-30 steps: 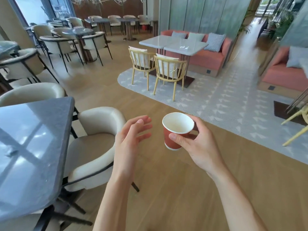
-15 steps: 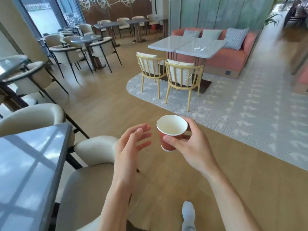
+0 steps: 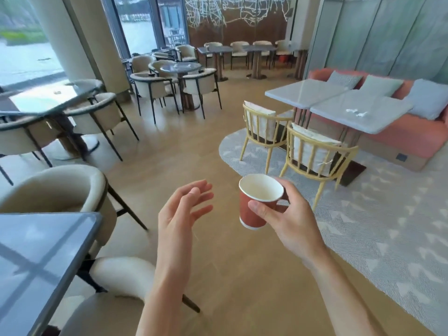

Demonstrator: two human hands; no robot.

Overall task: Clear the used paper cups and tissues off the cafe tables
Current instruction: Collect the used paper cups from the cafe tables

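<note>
My right hand [image 3: 291, 221] grips a red paper cup [image 3: 254, 204] with a white, empty inside, held upright above the wooden floor. My left hand [image 3: 184, 212] hovers just left of the cup with relaxed, slightly bent fingers and holds nothing. A crumpled white tissue [image 3: 356, 112] lies on the pale grey table [image 3: 339, 117] at the right, in front of the salmon sofa.
A dark glossy table [image 3: 36, 263] and cream armchairs [image 3: 60, 190] stand close at my left. Two yellow wooden chairs [image 3: 312, 151] sit on the grey rug [image 3: 388, 226] ahead right. More tables and chairs [image 3: 179, 78] fill the back by the windows.
The view has swung left and up, showing more of the windows and round tables. Both hands keep the same pose, the cup still in my right hand.
</note>
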